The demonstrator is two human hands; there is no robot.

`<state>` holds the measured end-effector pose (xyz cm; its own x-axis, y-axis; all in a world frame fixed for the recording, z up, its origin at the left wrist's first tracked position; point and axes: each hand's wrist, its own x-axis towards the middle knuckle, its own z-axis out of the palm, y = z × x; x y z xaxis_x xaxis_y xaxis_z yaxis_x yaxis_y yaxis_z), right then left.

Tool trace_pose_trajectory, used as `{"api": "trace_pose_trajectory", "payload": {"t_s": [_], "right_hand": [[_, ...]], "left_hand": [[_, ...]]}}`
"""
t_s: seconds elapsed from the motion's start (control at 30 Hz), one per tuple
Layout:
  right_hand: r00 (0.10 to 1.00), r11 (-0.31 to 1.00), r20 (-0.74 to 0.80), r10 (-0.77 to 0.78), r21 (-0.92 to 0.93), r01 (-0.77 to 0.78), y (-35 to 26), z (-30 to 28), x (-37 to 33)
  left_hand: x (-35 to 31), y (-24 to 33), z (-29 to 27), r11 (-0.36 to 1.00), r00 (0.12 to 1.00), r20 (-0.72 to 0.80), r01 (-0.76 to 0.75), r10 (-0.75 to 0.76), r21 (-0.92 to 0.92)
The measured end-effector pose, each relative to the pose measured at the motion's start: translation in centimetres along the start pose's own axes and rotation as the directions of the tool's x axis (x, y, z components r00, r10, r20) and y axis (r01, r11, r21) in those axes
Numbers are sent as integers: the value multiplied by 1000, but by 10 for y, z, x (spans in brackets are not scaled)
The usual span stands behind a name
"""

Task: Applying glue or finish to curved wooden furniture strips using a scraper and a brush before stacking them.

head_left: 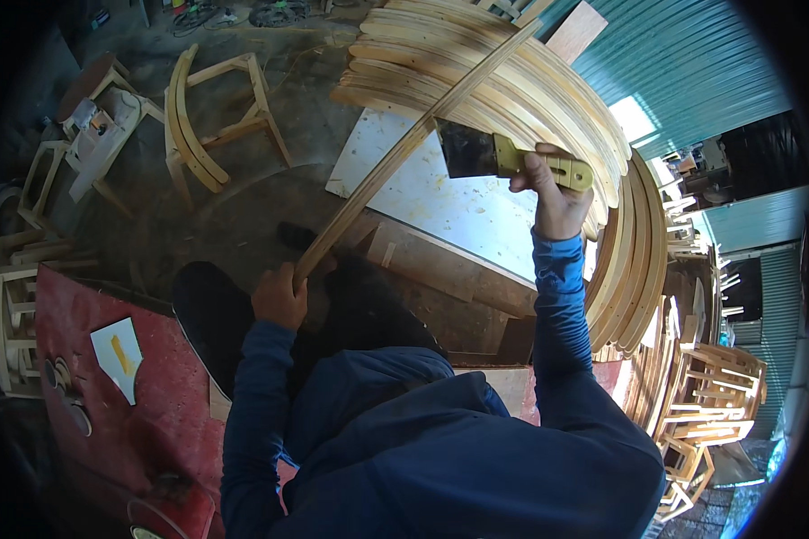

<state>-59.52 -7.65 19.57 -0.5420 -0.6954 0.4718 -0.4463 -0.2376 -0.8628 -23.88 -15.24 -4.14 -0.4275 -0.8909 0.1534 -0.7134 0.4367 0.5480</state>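
Observation:
My left hand (280,296) is closed round the near end of a long wooden strip (395,160). The strip slants up and away to the right, over a stack of curved wooden pieces. In my right hand (557,193) is a putty knife (476,153) with a yellowish handle and a wide dark blade. The blade's far edge is at the side of the strip, near its middle; whether it presses on it I cannot tell. Below the knife lies a white board (431,202) spotted with yellowish smears.
Curved wooden pieces (485,67) are stacked ahead and to the right. A wooden frame (234,135) with curved slats stands at the left. On the red surface (171,422) beside me lies a white card (117,359) with a yellow smear. Wooden chair frames (710,395) pile up at far right.

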Motion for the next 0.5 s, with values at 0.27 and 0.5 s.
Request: {"api": "trace_pose_trajectory", "payload": {"t_s": [0.27,0.5], "right_hand": [[936,916,149,319,204,-345,54,7,49],[999,997,53,-5,-76,9,1,-4,74]], "left_hand": [[0,4,-3,999,1000,-10,20,-19,32],[-1,6,-9,999,1000,2,22,-22,32]]}}
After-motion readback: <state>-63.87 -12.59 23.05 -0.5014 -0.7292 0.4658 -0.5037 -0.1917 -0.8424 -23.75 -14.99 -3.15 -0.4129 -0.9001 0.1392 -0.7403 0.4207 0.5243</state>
